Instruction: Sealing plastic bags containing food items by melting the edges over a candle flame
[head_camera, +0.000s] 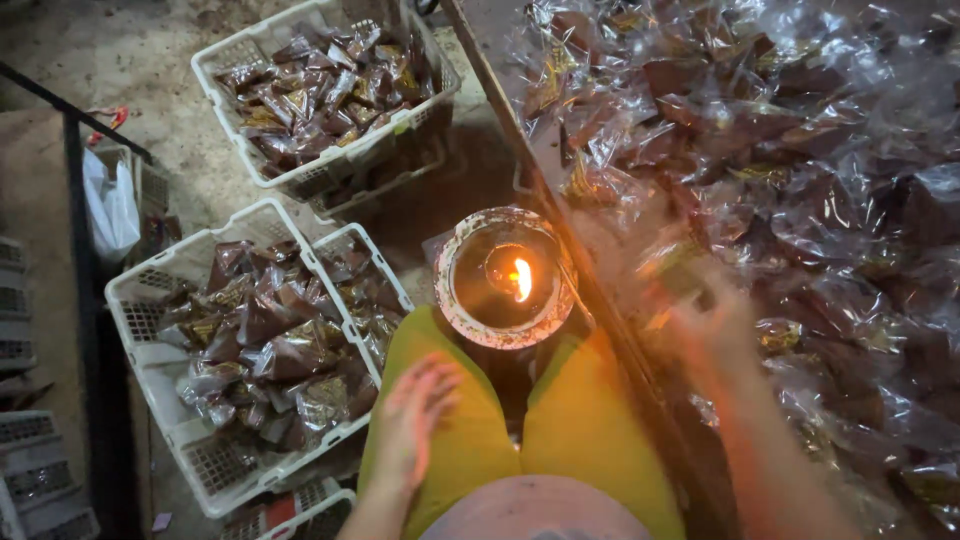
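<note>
Dusty concrete floor (150, 60), dim workplace. Left: two white plastic baskets (150, 290) (225, 60) sitting on it, holding clear-wrapped brown packets (270, 340). Left hand (415, 410) hovering open, fingers spread, empty, above the person's yellow-green lap (460, 440). Centre: round oil lamp (505, 278) burning between the knees. Right hand (705, 320) blurring over a table edge (520, 110), grip impossible to tell, reaching among a heap of wrapped packets (780, 150).

A small packing workshop, by the look of it: white plastic crates (235, 400) of sealed brown packets stand on a rough floor left of the left hand (415, 410), an oil flame (520, 278) (unshielded) burns just ahead, and loose packets (800, 170) heap around the right hand (715, 330).
</note>
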